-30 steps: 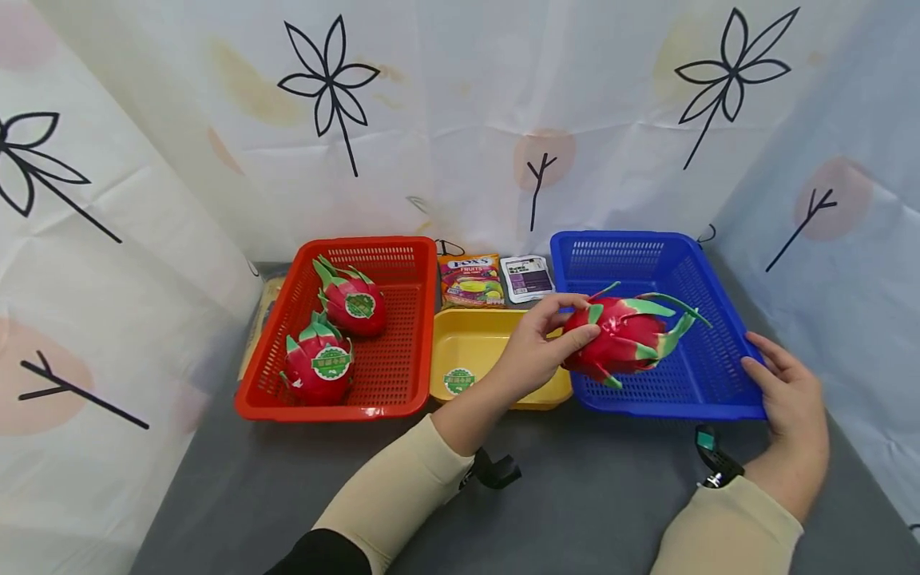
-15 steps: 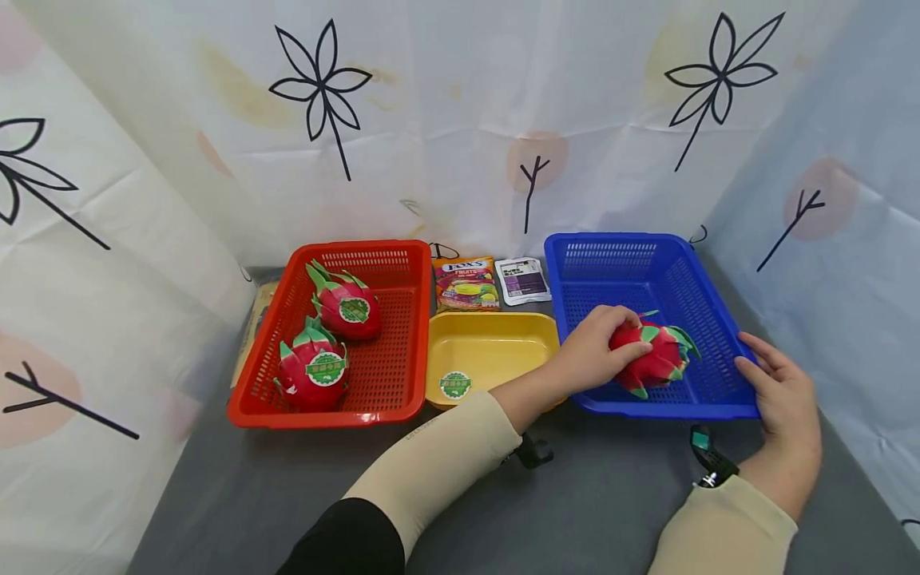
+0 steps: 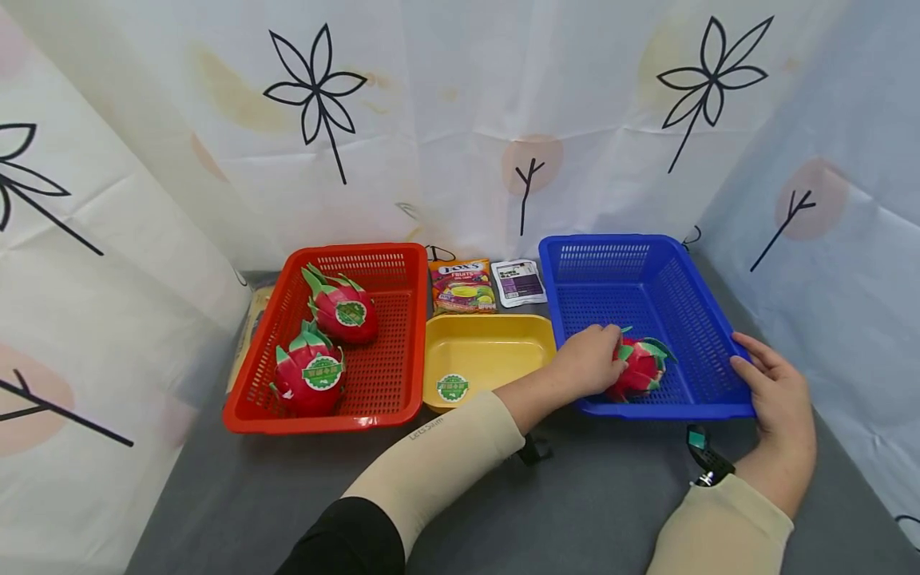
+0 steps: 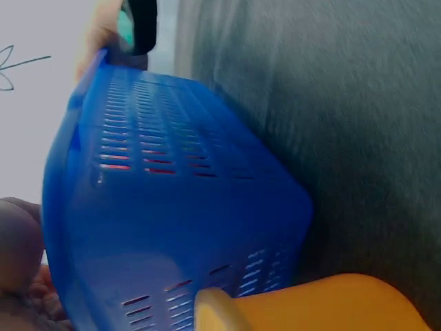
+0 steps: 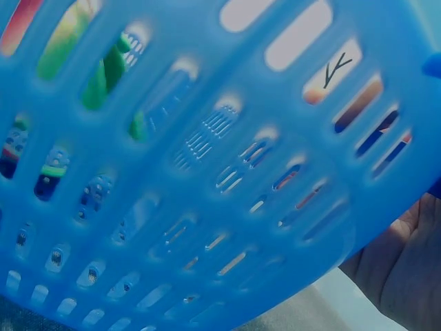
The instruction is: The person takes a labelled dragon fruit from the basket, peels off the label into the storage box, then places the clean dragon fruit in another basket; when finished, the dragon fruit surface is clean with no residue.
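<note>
A red dragon fruit (image 3: 638,369) with green-tipped scales lies low in the front left of the blue basket (image 3: 668,409). My left hand (image 3: 591,361) reaches over the basket's left rim and holds the fruit by its left side; some of the fingers are hidden behind it. At the basket's right rim, my right hand (image 3: 776,391) grips the edge with thumb and fingers. The left wrist view shows the basket's outer wall (image 4: 172,207), with red glimpsed through its slots. Through the slotted wall (image 5: 207,158) in the right wrist view, green and red patches show.
Two dragon fruits with green stickers, one behind (image 3: 346,311) and one in front (image 3: 309,375), lie in a red basket (image 3: 388,411) at left. Between the baskets stand a yellow tray (image 3: 496,343), a candy bag (image 3: 463,287) and a white-purple packet (image 3: 519,283).
My left hand has carried the dragon fruit from above the blue basket's left side down into the basket. The right hand has kept its grip on the rim.
</note>
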Available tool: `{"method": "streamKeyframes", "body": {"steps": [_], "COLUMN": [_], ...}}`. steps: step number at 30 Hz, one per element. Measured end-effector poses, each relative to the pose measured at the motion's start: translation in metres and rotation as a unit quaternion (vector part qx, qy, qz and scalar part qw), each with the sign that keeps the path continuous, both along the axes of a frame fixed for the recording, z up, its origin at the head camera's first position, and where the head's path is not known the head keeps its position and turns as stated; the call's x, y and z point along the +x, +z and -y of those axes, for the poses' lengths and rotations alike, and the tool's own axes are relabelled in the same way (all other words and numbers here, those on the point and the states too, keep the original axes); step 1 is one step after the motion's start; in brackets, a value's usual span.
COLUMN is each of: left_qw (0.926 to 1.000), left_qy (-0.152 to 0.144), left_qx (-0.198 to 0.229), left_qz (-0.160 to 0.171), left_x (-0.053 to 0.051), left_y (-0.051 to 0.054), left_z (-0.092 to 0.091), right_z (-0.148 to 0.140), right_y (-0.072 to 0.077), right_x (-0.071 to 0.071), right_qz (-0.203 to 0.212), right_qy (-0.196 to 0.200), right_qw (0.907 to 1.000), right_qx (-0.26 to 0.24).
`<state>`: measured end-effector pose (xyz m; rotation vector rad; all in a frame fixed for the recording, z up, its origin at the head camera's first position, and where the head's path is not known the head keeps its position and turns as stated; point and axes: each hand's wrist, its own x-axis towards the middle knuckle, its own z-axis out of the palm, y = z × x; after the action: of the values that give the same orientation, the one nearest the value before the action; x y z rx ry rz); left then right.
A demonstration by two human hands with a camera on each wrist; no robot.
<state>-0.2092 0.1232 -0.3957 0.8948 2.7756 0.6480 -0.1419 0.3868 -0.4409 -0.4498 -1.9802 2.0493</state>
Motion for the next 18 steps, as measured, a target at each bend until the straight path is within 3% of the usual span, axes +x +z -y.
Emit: {"method": "streamKeyframes", "body": {"steps": [4, 7, 13, 18], "left_qw": [0.9982, 0.9987, 0.9992, 0.9902], "left_qy": [0.004, 0.011, 0.001, -0.013], "left_qx": [-0.058, -0.050, 0.038, 0.135], "left_qz": [-0.016, -0.010, 0.013, 0.032], "left_x": [0.002, 0.004, 0.009, 0.015], "left_y": [-0.001, -0.001, 0.005, 0.015], "left_z": [-0.002, -0.002, 0.008, 0.027], "right_z": [0.001, 0.001, 0.001, 0.001], "right_y": [0.000, 0.000, 0.002, 0.002], "right_x": [-0.001, -0.002, -0.003, -0.002], "right_qz": [-0.003, -0.004, -0.005, -0.004], "right_qy": [0.000, 0.000, -0.002, -0.001], "right_qw": [1.0000, 1.0000, 0.9997, 0.9996], "right_qx": [-0.004, -0.007, -0.023, -0.028]}}
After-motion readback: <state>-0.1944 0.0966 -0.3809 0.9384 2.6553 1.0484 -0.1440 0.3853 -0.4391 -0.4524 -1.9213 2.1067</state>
